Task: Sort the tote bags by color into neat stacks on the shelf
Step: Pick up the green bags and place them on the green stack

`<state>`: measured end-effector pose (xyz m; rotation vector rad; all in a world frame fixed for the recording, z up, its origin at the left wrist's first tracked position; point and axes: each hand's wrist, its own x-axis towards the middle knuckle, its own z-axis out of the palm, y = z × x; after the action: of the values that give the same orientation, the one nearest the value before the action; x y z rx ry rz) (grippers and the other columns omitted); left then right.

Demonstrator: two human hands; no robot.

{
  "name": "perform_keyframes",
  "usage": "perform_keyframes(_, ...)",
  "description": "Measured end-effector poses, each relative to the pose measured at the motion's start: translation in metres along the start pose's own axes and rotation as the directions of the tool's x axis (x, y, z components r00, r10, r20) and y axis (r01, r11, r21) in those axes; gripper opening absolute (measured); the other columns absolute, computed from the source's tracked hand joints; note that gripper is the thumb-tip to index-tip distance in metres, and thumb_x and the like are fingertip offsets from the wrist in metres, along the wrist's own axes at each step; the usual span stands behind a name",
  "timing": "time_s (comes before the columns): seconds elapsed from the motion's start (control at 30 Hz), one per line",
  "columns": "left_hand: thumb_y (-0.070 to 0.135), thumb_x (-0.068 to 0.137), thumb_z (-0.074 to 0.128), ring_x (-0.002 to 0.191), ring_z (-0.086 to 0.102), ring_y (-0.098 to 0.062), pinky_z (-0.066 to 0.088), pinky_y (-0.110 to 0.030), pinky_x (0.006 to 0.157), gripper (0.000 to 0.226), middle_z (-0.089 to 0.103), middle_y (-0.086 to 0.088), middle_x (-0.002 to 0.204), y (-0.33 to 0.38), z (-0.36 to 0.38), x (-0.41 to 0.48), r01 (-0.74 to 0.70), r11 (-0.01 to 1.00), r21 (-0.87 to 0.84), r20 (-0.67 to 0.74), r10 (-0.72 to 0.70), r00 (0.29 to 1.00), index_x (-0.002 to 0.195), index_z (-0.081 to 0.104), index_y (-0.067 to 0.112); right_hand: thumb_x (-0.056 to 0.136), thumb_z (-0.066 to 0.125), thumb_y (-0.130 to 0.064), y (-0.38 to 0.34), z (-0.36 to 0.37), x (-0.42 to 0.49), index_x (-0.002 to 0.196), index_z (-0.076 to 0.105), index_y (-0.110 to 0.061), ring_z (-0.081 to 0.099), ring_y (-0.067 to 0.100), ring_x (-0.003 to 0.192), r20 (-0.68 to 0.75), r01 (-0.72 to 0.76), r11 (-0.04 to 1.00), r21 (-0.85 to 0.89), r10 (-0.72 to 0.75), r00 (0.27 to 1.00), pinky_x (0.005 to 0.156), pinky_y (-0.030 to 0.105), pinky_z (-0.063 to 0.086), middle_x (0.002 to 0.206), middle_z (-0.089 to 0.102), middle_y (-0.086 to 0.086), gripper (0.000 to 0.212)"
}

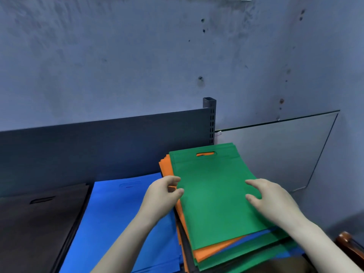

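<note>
A green tote bag (212, 184) lies on top of a mixed pile of orange (212, 250), blue and green bags at the right. My left hand (163, 196) pinches the green bag's left edge between thumb and fingers. With fingers spread, my right hand (269, 200) rests flat on the bag's right side. Left of the pile lies a stack of blue bags (118, 217), and further left a stack of black bags (37, 223).
A dark metal back panel (102, 146) and a slotted upright post (210, 119) stand behind the stacks. A glass pane (275, 150) leans on the blue-grey wall at the right. A brown wooden object (346, 243) shows at the lower right.
</note>
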<state>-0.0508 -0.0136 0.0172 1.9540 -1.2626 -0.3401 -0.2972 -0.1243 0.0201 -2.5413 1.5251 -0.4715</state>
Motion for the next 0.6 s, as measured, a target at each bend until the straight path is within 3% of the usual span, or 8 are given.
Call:
perform_keyframes(0.13, 0.026, 0.087, 0.062, 0.111, 0.057, -0.01, 0.047, -0.03, 0.097, 0.043, 0.06, 0.005, 0.125, 0.006, 0.016, 0.01, 0.097, 0.991, 0.096, 0.01, -0.099, 0.995, 0.13, 0.056, 0.021, 0.089, 0.057, -0.035, 0.023, 0.005, 0.018, 0.135, 0.051, -0.026, 0.048, 0.012, 0.127, 0.035, 0.002, 1.0, -0.015, -0.002, 0.999, 0.098, 0.028, 0.042, 0.139, 0.05, -0.011, 0.047)
perform_keyframes(0.27, 0.029, 0.085, 0.063, 0.119, 0.053, -0.015, 0.046, -0.031, 0.097, 0.054, 0.057, 0.001, 0.131, 0.007, 0.028, 0.018, 0.213, 0.96, 0.182, 0.027, -0.222, 0.975, 0.136, 0.048, 0.021, 0.088, 0.053, -0.039, 0.032, 0.018, 0.024, 0.113, 0.062, -0.023, 0.054, 0.015, 0.114, 0.082, 0.039, 0.996, -0.083, -0.032, 0.996, 0.087, 0.034, 0.05, 0.123, 0.06, -0.01, 0.031)
perform_keyframes(0.37, 0.026, 0.082, 0.066, 0.11, 0.056, -0.016, 0.051, -0.035, 0.09, 0.053, 0.059, 0.002, 0.123, 0.012, 0.034, 0.023, 0.305, 0.952, -0.002, 0.021, -0.305, 0.952, 0.132, 0.047, 0.02, 0.093, 0.047, -0.045, 0.034, 0.023, 0.023, 0.116, 0.06, -0.028, 0.049, 0.012, 0.118, 0.072, 0.063, 0.991, -0.115, -0.055, 0.996, 0.084, 0.032, 0.051, 0.126, 0.055, -0.015, 0.031)
perform_keyframes(0.47, 0.019, 0.084, 0.067, 0.084, 0.056, -0.008, 0.051, -0.028, 0.072, 0.03, 0.056, 0.008, 0.093, 0.02, 0.039, 0.026, 0.364, 0.916, -0.169, 0.021, -0.366, 0.93, 0.104, 0.045, 0.02, 0.093, 0.045, -0.046, 0.034, 0.023, 0.024, 0.118, 0.058, -0.03, 0.047, 0.012, 0.121, 0.062, 0.071, 0.992, -0.107, -0.064, 0.996, 0.085, 0.032, 0.051, 0.129, 0.053, -0.016, 0.032)
perform_keyframes(0.53, 0.012, 0.085, 0.066, 0.083, 0.064, -0.014, 0.057, -0.034, 0.074, 0.021, 0.065, -0.001, 0.098, 0.021, 0.046, 0.023, 0.415, 0.852, -0.318, 0.085, -0.41, 0.908, 0.101, 0.052, 0.012, 0.094, 0.044, -0.047, 0.034, 0.022, 0.023, 0.118, 0.058, -0.03, 0.046, 0.012, 0.121, 0.063, 0.067, 0.993, -0.097, -0.061, 0.996, 0.085, 0.032, 0.051, 0.13, 0.052, -0.016, 0.032)
perform_keyframes(0.6, 0.007, 0.086, 0.06, 0.088, 0.069, -0.022, 0.058, -0.042, 0.079, 0.021, 0.069, -0.005, 0.104, 0.022, 0.054, 0.017, 0.422, 0.821, -0.384, 0.103, -0.416, 0.904, 0.105, 0.058, 0.016, 0.094, 0.044, -0.047, 0.033, 0.021, 0.022, 0.117, 0.058, -0.03, 0.046, 0.012, 0.121, 0.058, 0.061, 0.994, -0.09, -0.056, 0.997, 0.085, 0.032, 0.051, 0.129, 0.053, -0.016, 0.032)
